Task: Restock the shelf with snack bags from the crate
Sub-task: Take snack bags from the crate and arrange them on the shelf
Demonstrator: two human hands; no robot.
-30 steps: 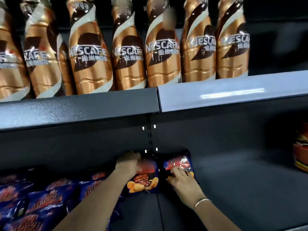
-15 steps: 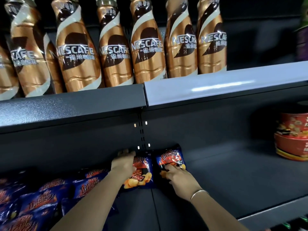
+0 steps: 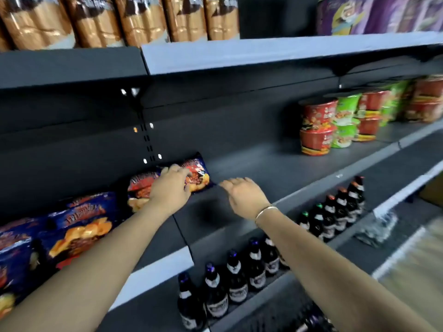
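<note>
Your left hand [image 3: 171,190] rests fingers-down across two dark blue snack bags [image 3: 196,174] printed with red lettering and golden chips, standing at the far back of the black shelf [image 3: 275,168]. Your right hand [image 3: 244,196], bracelet [image 3: 266,211] at the wrist, hovers relaxed, holding nothing, just right of them.

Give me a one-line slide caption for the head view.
Left hand rests on snack bags at the shelf back; right hand hovers open, empty.
</note>
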